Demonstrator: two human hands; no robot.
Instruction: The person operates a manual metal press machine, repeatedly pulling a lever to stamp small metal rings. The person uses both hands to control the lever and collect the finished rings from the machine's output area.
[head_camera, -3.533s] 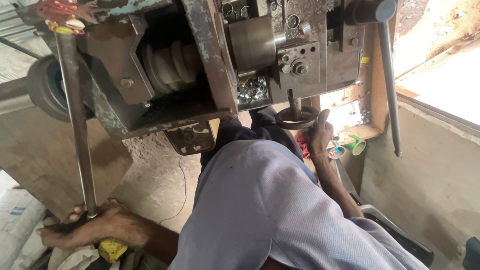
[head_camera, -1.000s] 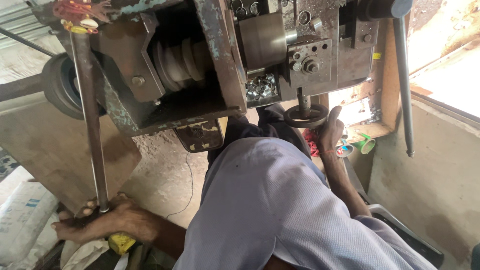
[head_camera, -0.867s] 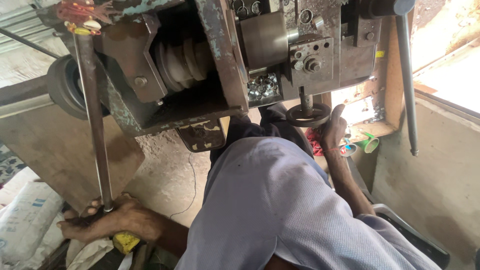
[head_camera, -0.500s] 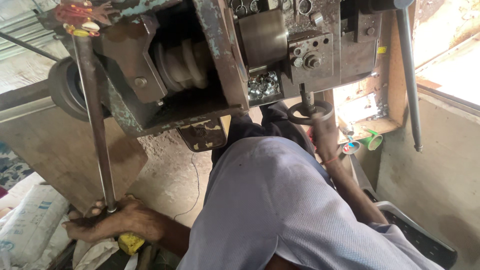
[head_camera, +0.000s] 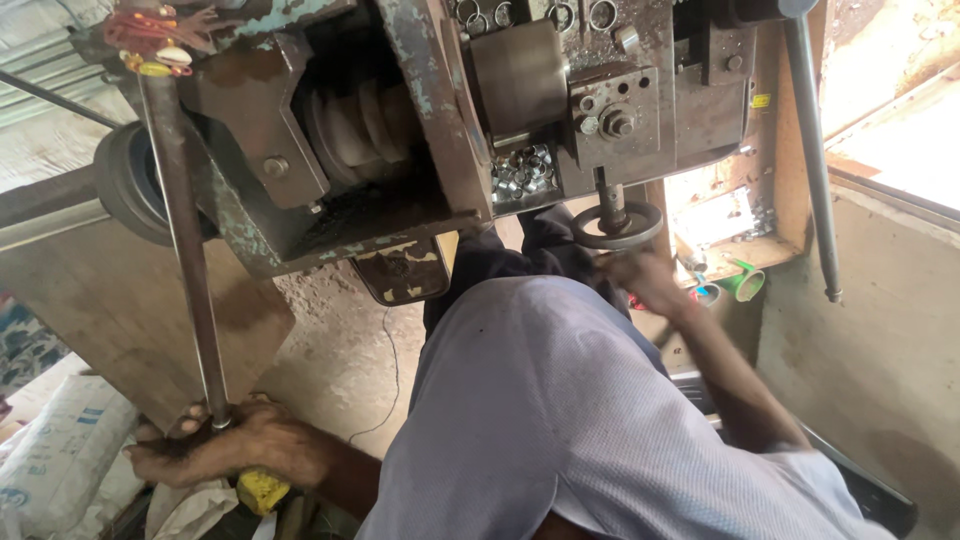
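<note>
Both hands busy: left hand (head_camera: 225, 450) wrapped around the long lever rod's (head_camera: 185, 250) bottom end, right hand (head_camera: 640, 280) blurry just under the handwheel (head_camera: 617, 226), grip unclear.

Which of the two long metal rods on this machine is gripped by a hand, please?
The rusty rod, gripped at its lower end by the left hand; the grey rod hangs free.

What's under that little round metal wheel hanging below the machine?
Just below the round handwheel is the person's right hand, blurred, at its lower rim. Further down lie dark trousers and a green funnel on a ledge. The hand covers whatever is beneath it.
</note>
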